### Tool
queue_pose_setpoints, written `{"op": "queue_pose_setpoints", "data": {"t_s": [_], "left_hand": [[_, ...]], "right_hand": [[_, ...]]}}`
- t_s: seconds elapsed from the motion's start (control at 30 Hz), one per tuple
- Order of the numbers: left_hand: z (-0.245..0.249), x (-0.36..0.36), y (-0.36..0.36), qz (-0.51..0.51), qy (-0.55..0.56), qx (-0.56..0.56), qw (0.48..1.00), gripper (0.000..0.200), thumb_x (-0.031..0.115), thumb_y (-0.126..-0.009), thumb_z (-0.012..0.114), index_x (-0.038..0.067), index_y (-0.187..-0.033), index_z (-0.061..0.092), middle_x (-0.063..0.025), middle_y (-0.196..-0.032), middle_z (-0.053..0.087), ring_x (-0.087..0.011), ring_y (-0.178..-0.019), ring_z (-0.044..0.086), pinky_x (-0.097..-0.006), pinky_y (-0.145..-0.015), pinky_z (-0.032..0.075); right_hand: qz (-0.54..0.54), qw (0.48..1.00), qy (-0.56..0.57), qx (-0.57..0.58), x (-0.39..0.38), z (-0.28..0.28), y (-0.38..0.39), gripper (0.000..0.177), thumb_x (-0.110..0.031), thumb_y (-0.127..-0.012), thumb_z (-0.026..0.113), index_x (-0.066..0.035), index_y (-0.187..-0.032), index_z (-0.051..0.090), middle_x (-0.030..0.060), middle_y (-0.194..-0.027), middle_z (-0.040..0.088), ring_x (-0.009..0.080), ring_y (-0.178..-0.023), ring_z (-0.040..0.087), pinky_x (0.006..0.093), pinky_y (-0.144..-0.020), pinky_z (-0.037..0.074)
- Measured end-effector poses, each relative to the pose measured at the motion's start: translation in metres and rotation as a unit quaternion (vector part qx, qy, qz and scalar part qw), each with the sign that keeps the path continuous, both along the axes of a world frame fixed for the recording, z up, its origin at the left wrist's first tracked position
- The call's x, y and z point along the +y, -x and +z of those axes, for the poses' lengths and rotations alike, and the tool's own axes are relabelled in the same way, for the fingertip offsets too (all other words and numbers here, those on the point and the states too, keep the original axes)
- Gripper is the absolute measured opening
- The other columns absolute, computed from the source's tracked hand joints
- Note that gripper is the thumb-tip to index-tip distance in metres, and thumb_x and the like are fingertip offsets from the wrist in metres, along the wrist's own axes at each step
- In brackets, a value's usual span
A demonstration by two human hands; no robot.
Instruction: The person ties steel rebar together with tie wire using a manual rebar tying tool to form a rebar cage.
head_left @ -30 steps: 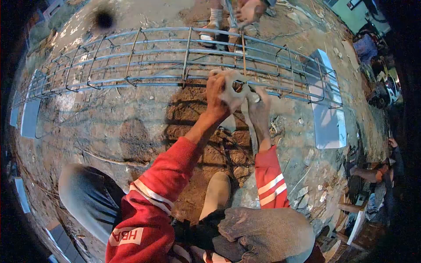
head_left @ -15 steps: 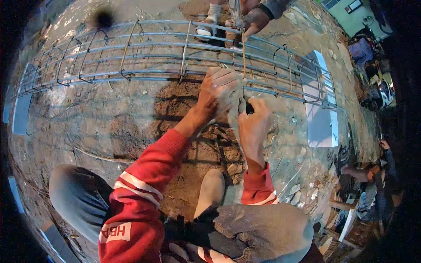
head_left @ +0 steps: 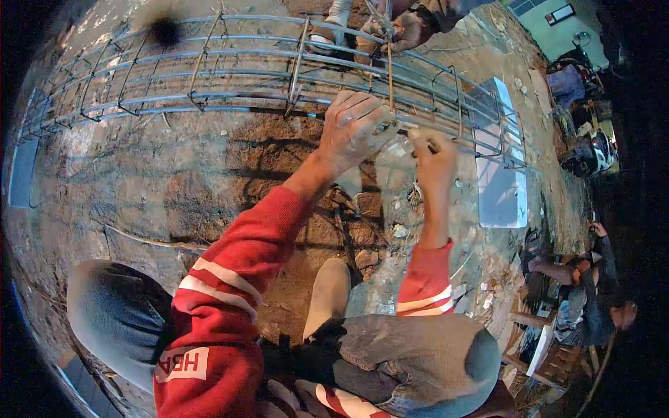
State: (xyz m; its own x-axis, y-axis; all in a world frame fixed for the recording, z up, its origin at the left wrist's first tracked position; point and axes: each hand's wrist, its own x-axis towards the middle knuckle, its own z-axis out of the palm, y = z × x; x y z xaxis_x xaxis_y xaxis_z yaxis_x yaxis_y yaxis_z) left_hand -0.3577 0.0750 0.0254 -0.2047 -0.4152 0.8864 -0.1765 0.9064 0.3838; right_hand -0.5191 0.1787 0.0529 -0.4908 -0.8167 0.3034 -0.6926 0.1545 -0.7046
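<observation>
A long cage of steel bars with stirrups (head_left: 202, 52) runs across the upper part of the view. My left hand (head_left: 357, 129) is closed at its near lower bar, beside an upright brown stirrup (head_left: 391, 76). Whatever lies between its fingers is too small to name. Just to the right, my right hand (head_left: 433, 150) is curled with its fingers together near the same bar. It is blurred, and its contents cannot be made out.
A co-worker's hands (head_left: 404, 31) and foot are at the cage's far side. Pale blocks (head_left: 503, 188) stand beneath the right and left ends. Another person (head_left: 585, 279) is at the far right, near wooden pieces (head_left: 550, 348). Rubble lies on the ground.
My right hand has moved right and slightly up, away from my left hand. My left hand has shifted slightly up and right, and its grip has turned.
</observation>
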Motion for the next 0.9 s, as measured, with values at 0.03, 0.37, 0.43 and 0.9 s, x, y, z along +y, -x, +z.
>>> {"op": "queue_pose_setpoints", "data": {"t_s": [0.03, 0.37, 0.43, 0.9], "left_hand": [[-0.002, -0.003, -0.001, -0.001, 0.001, -0.002, 1.000, 0.026, 0.020, -0.061, 0.080, 0.011, -0.080, 0.065, -0.0049, -0.078, 0.061, -0.0251, -0.078, 0.060, -0.0385, -0.073, 0.046], [0.018, -0.005, -0.011, 0.023, -0.009, -0.157, 0.987, 0.033, 0.030, -0.067, 0.076, 0.009, -0.091, 0.068, -0.0109, -0.097, 0.067, -0.0305, -0.090, 0.064, -0.0392, -0.081, 0.049], [0.027, -0.012, -0.013, -0.093, -0.173, -0.121, 0.973, 0.029, 0.034, -0.069, 0.076, 0.008, -0.082, 0.070, -0.0149, -0.084, 0.068, -0.0339, -0.077, 0.066, -0.0411, -0.072, 0.052], [0.044, -0.066, 0.013, -0.149, -0.460, -0.295, 0.824, 0.053, 0.036, -0.069, 0.078, -0.007, -0.095, 0.060, -0.0194, -0.079, 0.068, -0.0286, -0.071, 0.067, -0.0384, -0.061, 0.053]], "right_hand": [[-0.029, 0.981, -0.002, -0.193, 0.003, -0.036, 0.003, 0.021, -0.019, -0.081, 0.073, -0.002, -0.093, 0.069, 0.0097, -0.083, 0.066, 0.0202, -0.070, 0.060, 0.0334, -0.064, 0.048], [0.030, 0.800, 0.039, -0.599, -0.015, -0.083, -0.009, 0.026, -0.022, -0.092, 0.064, -0.004, -0.110, 0.061, 0.0065, -0.086, 0.065, 0.0126, -0.061, 0.058, 0.0250, -0.050, 0.046], [-0.037, 0.847, -0.020, -0.531, 0.013, -0.104, -0.016, 0.030, -0.023, -0.092, 0.061, -0.004, -0.115, 0.058, 0.0100, -0.093, 0.064, 0.0175, -0.068, 0.058, 0.0286, -0.056, 0.047], [0.029, 0.927, -0.351, 0.128, 0.152, -0.132, -0.095, 0.073, -0.034, -0.079, 0.071, 0.007, -0.132, 0.042, 0.0354, -0.135, 0.037, 0.0510, -0.125, 0.036, 0.0564, -0.101, 0.034]]}}
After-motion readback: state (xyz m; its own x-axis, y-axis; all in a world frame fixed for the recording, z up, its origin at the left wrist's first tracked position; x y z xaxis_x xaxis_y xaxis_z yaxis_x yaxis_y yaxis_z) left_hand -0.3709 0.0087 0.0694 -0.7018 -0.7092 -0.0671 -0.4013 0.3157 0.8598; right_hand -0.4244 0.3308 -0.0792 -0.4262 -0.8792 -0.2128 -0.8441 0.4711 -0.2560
